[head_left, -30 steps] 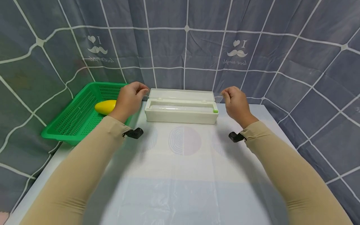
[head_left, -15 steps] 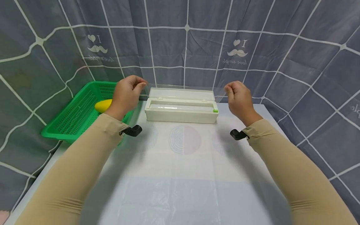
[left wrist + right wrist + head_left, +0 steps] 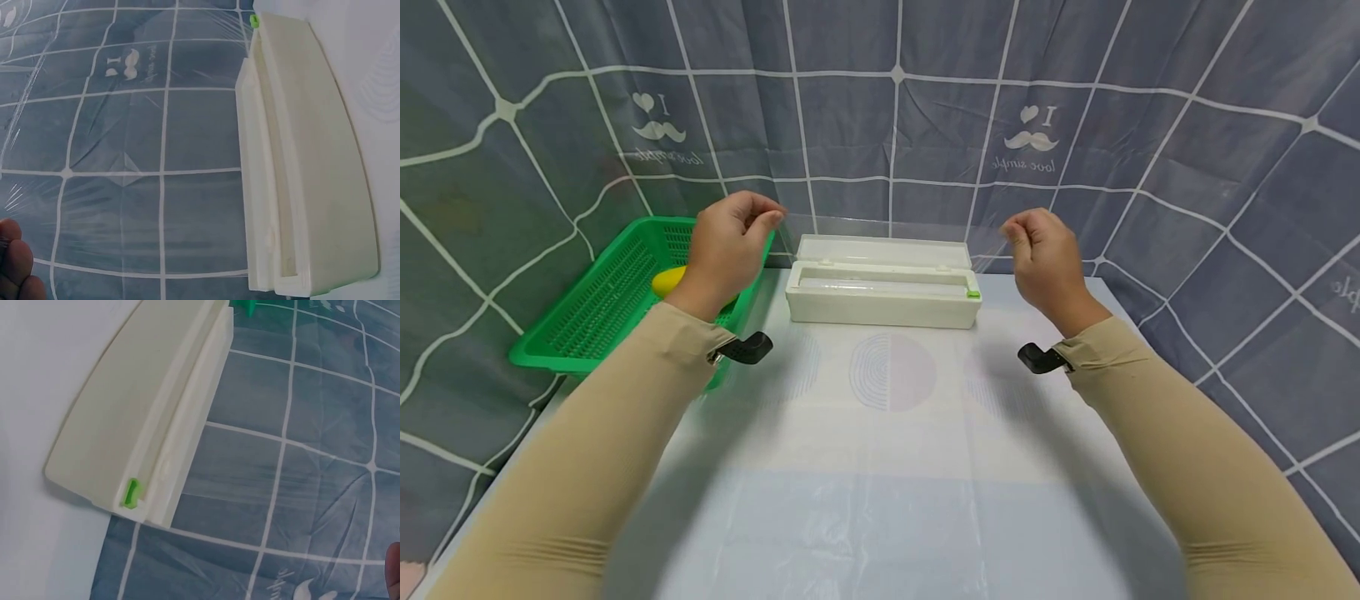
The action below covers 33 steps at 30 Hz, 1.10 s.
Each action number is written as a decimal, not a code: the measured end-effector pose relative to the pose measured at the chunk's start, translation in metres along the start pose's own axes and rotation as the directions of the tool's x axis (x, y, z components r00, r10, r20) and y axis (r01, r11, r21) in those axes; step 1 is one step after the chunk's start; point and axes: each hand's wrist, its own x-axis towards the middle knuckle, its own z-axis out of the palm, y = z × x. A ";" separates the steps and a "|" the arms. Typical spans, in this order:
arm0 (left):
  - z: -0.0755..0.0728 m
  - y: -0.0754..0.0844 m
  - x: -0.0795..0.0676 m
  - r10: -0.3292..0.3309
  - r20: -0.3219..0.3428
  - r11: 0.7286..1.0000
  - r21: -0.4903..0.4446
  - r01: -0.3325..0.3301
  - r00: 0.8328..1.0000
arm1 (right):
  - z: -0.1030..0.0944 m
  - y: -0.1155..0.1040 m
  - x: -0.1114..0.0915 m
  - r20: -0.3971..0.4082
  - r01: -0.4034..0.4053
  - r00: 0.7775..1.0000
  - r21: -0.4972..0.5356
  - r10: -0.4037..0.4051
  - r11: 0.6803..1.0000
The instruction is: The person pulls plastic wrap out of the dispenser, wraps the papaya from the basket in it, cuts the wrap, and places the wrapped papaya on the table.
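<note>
Between my two raised hands stretches a sheet of clear cling film (image 3: pixel 880 227), its top edge faint against the curtain. The left hand (image 3: pixel 726 250) pinches one corner between thumb and fingers. At the other corner, the right hand (image 3: pixel 1047 258) pinches in the same way. Just below and between them stands a white cling film dispenser (image 3: pixel 883 312) with its lid (image 3: pixel 883 251) tipped back. A clear roll shows in its slot, and a green slide cutter (image 3: pixel 973 293) sits at the right end. In the left wrist view, wrinkles run through the film (image 3: pixel 26 103) from the fingertips.
A green plastic basket (image 3: pixel 546 364) stands at the left edge of the table (image 3: pixel 887 525). In it lies a smooth yellow object (image 3: pixel 667 282), partly behind the left hand. A grey checked curtain (image 3: pixel 850 125) hangs close behind the table and along both sides.
Both hands have risen and moved slightly apart, and the film's edge has come up above the dispenser's lid. The dispenser and basket have stayed put.
</note>
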 end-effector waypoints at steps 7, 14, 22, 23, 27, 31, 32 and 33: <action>-0.007 0.012 -0.006 0.014 -0.016 1.000 -0.006 -0.014 1.000 | -0.009 -0.004 -0.002 -0.036 0.016 0.999 0.028 -0.015 0.999; -0.013 0.023 -0.010 0.065 -0.051 0.998 -0.005 -0.065 0.997 | -0.020 -0.009 -0.006 -0.049 0.043 0.998 0.036 -0.041 0.998; -0.018 0.029 -0.012 0.089 -0.087 0.996 -0.011 -0.090 0.992 | -0.027 -0.017 -0.007 -0.089 0.064 0.994 0.059 -0.058 0.996; -0.019 0.030 -0.012 0.092 -0.090 0.996 -0.012 -0.093 0.992 | -0.028 -0.018 -0.007 -0.094 0.065 0.994 0.064 -0.059 0.996; -0.023 0.033 -0.014 0.103 -0.100 0.994 -0.016 -0.106 0.990 | -0.032 -0.023 -0.008 -0.102 0.073 0.993 0.069 -0.066 0.995; -0.027 0.035 -0.016 0.117 -0.102 0.993 -0.019 -0.119 0.988 | -0.037 -0.026 -0.009 -0.090 0.067 0.994 0.080 -0.060 0.995; -0.028 0.035 -0.017 0.114 -0.098 0.993 -0.021 -0.117 0.989 | -0.038 -0.027 -0.010 -0.083 0.062 0.995 0.092 -0.054 0.994; -0.029 0.036 -0.018 0.109 -0.093 0.993 -0.026 -0.112 0.990 | -0.040 -0.028 -0.011 -0.073 0.056 0.996 0.103 -0.048 0.993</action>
